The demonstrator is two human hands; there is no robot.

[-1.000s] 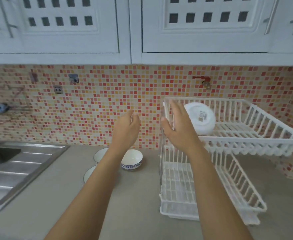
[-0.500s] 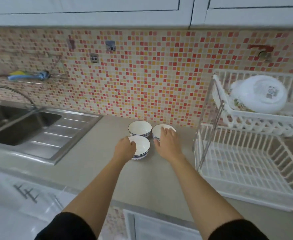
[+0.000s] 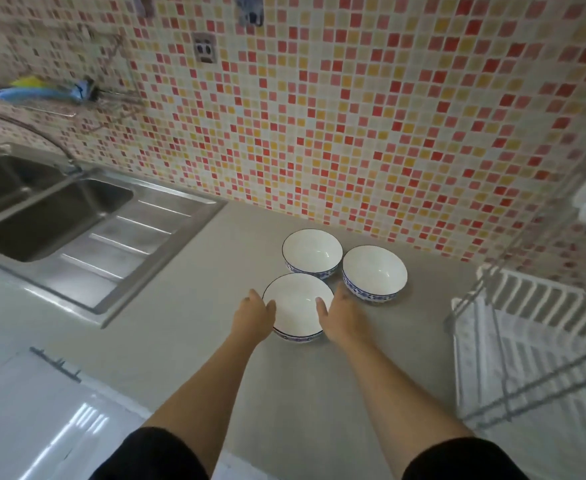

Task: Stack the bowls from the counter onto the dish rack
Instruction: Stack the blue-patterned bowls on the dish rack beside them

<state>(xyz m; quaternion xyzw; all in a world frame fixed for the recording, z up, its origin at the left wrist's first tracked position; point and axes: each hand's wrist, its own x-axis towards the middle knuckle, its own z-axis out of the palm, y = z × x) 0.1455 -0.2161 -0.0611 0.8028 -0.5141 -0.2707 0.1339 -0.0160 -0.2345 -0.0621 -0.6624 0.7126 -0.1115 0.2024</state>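
Three white bowls with blue patterned outsides stand together on the grey counter. The nearest bowl (image 3: 296, 303) is held from both sides: my left hand (image 3: 254, 317) presses its left wall and my right hand (image 3: 342, 317) its right wall, thumb over the rim. Behind it stand the back bowl (image 3: 311, 252) and the right bowl (image 3: 374, 273), both untouched. The white dish rack (image 3: 527, 348) stands at the right edge of view, its lower tier showing and its upper tier mostly cut off.
A steel double sink (image 3: 52, 216) with a drainboard and a faucet (image 3: 25, 133) takes up the left. A mosaic tile wall (image 3: 354, 133) runs behind the counter (image 3: 187, 327). A blue and yellow brush (image 3: 42, 91) hangs on a wall rail.
The view tilted down from the rack to the counter. Both hands came down from rack height; my right hand left the right bowl and now grips the nearest bowl together with my left.
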